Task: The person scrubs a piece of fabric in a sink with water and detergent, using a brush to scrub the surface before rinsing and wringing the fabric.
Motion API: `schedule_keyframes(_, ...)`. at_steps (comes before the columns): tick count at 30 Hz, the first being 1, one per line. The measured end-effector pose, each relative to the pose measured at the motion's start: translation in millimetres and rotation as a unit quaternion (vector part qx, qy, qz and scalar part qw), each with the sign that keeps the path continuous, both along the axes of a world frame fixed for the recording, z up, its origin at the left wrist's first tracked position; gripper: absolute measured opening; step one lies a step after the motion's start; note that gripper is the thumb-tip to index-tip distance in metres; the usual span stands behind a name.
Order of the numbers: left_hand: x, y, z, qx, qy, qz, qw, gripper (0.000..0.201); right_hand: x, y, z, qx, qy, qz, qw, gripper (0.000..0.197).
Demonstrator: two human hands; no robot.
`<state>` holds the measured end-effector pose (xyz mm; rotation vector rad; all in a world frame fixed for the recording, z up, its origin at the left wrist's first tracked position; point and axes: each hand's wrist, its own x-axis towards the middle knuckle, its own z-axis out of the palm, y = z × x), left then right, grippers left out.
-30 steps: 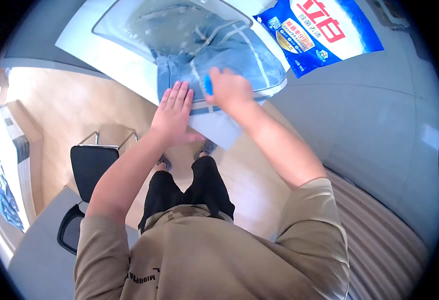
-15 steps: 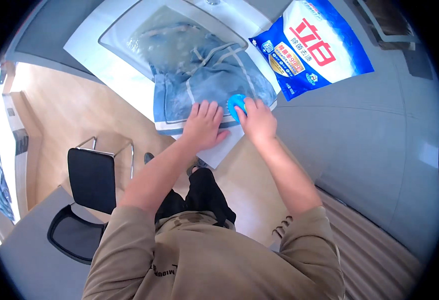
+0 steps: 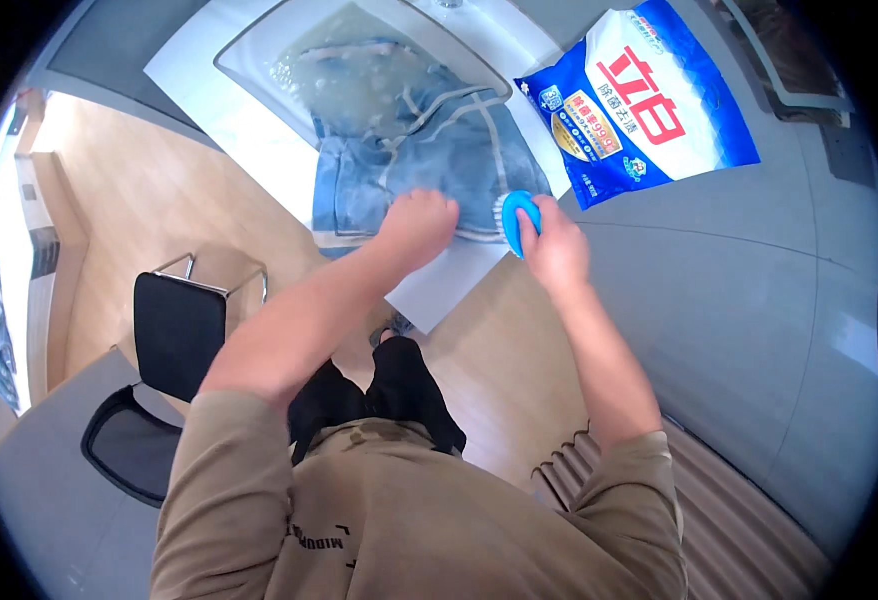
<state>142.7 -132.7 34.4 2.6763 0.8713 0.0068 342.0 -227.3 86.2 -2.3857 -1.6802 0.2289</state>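
A wet blue cloth [image 3: 439,160] with white stripes drapes over the near rim of the sink, its far part lying in cloudy, foamy water. On its near edge rests my left hand [image 3: 419,225], fingers curled in and closed on the fabric. My right hand [image 3: 559,248] grips a blue scrub brush [image 3: 522,224] with white bristles. The brush stands on its side at the cloth's right edge, bristles facing left; whether they touch the cloth I cannot tell.
The basin [image 3: 242,75] is set in a white counter [image 3: 194,85]. A large blue and white detergent bag [image 3: 649,110] lies right of it. Behind on the left are a black chair [image 3: 181,335], another dark chair [image 3: 129,445] and a grey table [image 3: 34,470].
My left hand has gone from lying flat with fingers stretched to curled on the cloth. My right hand has shifted right with the brush and turned it so its bristles show.
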Motion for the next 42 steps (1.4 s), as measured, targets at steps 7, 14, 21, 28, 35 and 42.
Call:
schedule_keyframes(7,-80,-57,-10,0.012,0.027,0.005,1.000,0.011,-66,-1,-1,-0.080,0.005,0.170,0.982,0.042)
schedule_keyframes(14,-72,-54,40,-0.091,0.083,0.058,0.991,0.044,-63,13,0,-0.101,0.035,0.240,0.965,0.060)
schedule_keyframes(21,-46,-51,-12,-0.036,-0.053,0.127,0.990,0.105,-44,55,-7,-0.059,0.015,0.254,0.965,0.069)
schedule_keyframes(28,-47,-51,-9,-0.044,-0.037,0.121,0.991,0.118,-33,13,10,-0.178,-0.037,0.322,0.929,0.073)
schedule_keyframes(35,-47,-50,-9,-0.030,-0.010,0.105,0.994,0.121,-22,47,-4,-0.152,-0.048,0.366,0.917,0.067)
schedule_keyframes(42,-49,-53,-12,-0.039,-0.068,0.118,0.990,0.119,-12,54,-1,-0.101,-0.004,0.279,0.955,0.061)
